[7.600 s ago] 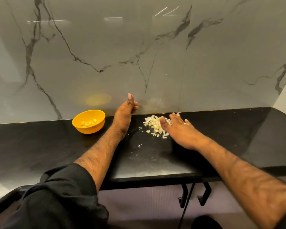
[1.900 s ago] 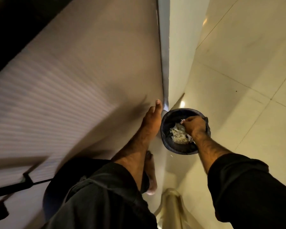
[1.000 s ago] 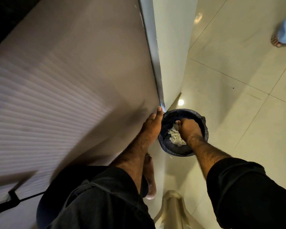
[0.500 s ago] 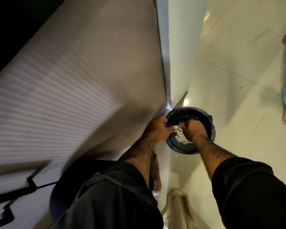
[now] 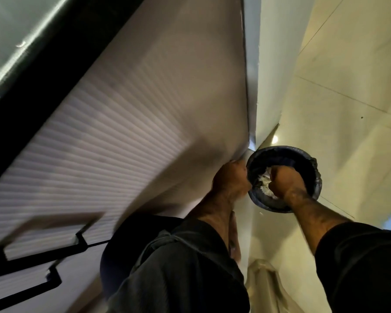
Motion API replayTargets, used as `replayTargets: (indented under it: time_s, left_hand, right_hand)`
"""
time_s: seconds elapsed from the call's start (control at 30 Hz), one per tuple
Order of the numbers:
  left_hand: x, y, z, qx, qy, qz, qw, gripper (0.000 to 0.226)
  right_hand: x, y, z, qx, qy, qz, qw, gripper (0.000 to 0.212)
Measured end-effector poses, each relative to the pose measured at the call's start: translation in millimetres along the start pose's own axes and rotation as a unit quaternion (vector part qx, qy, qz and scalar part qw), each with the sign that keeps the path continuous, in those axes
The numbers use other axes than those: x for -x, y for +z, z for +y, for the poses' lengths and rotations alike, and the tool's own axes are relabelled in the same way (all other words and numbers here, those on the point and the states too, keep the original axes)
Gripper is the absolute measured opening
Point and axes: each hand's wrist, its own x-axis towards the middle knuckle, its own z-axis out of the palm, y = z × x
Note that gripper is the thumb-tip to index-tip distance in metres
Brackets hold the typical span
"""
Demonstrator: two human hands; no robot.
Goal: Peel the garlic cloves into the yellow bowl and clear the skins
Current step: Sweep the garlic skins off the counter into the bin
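While the camera looks steeply down past the surface's dark edge [image 5: 32, 71], both hands meet at a dark bin [image 5: 312, 168] standing on the pale tiled floor [image 5: 348, 86]. This bin is lined with a dark bag, and it sits just beside the corner where a ribbed cabinet front [image 5: 99, 143] ends. Inside it, between the two hands, lies a small heap of pale garlic skins [image 5: 265, 185].

At the bin's near-left rim is the left hand [image 5: 229, 180], its back turned to the camera. Its fingers seem to curl toward the rim, though blur hides them, so I cannot tell whether they grip the rim or merely touch it.

Reaching down into the bin is the right hand [image 5: 286, 180], knuckles up and fingers curled inward in a loose fist right against the skins (whether it pinches any of them, I cannot tell).

Black sleeves [image 5: 359, 267] cover both forearms. Below the left arm a bare foot [image 5: 234, 236] shows on the floor. Black handles [image 5: 43, 251] cross the cabinet front at lower left. Neither the yellow bowl nor the cloves appear.
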Motion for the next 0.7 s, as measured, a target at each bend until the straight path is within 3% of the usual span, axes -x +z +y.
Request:
replayTargets:
  time_s: [0.1, 0.13, 0.17, 0.2, 0.23, 0.27, 0.33, 0.37, 0.4, 0.43, 0.5, 0.53, 0.57, 0.7]
  left_hand:
    - [-3, 3, 2, 0.001, -0.024, 0.009, 1.000, 0.012]
    - [-5, 8, 1, -0.009, -0.032, -0.015, 0.999, 0.041]
    - [-7, 13, -1, -0.033, -0.026, -0.057, 0.997, 0.086]
    - [-7, 18, -3, -0.041, -0.031, -0.079, 0.996, 0.114]
    - [-5, 14, -2, -0.042, -0.040, -0.084, 0.995, 0.117]
    - [-2, 8, 1, -0.040, -0.044, -0.071, 0.996, 0.100]
    - [-2, 1, -1, -0.033, -0.025, -0.020, 0.999, 0.036]
    - [-3, 0, -1, -0.026, -0.021, 0.002, 0.999, 0.015]
    - [-1, -2, 0, -0.013, -0.030, 0.002, 0.999, 0.015]
    - [0, -3, 0, -0.008, -0.034, -0.026, 0.999, 0.035]
    - [9, -3, 3, -0.024, -0.032, -0.109, 0.993, 0.111]
    - [15, -6, 6, -0.021, -0.031, -0.107, 0.994, 0.121]
    - [21, -13, 9, -0.018, -0.017, -0.081, 0.996, 0.112]
    - [41, -53, 19, -0.080, 0.071, 0.034, 0.994, 0.042]
  right_hand:
    - [-3, 5, -2, -0.001, -0.036, -0.081, 0.996, 0.040]
    - [-6, 10, 0, -0.005, -0.042, -0.094, 0.995, 0.051]
    - [-8, 15, 3, -0.019, -0.041, -0.096, 0.994, 0.057]
    - [-7, 13, 4, -0.033, -0.032, -0.098, 0.994, 0.055]
    - [-2, 6, 2, -0.039, -0.025, -0.086, 0.995, 0.047]
    - [2, 1, 0, -0.042, -0.014, -0.071, 0.996, 0.038]
    - [5, -4, -3, -0.019, 0.002, -0.031, 0.999, 0.026]
    - [6, -5, -3, -0.019, 0.006, -0.023, 1.000, 0.025]
    - [9, -7, -5, -0.030, 0.006, -0.038, 0.999, 0.028]
    - [13, -7, -7, -0.052, -0.002, -0.069, 0.996, 0.036]
    - [18, -12, -11, -0.103, -0.026, -0.107, 0.989, 0.058]
    - [21, -15, -13, -0.120, -0.023, -0.095, 0.988, 0.058]
    - [26, -21, -15, -0.132, -0.009, -0.066, 0.989, 0.050]
    - [51, -51, -27, -0.213, -0.002, 0.060, 0.975, 0.010]
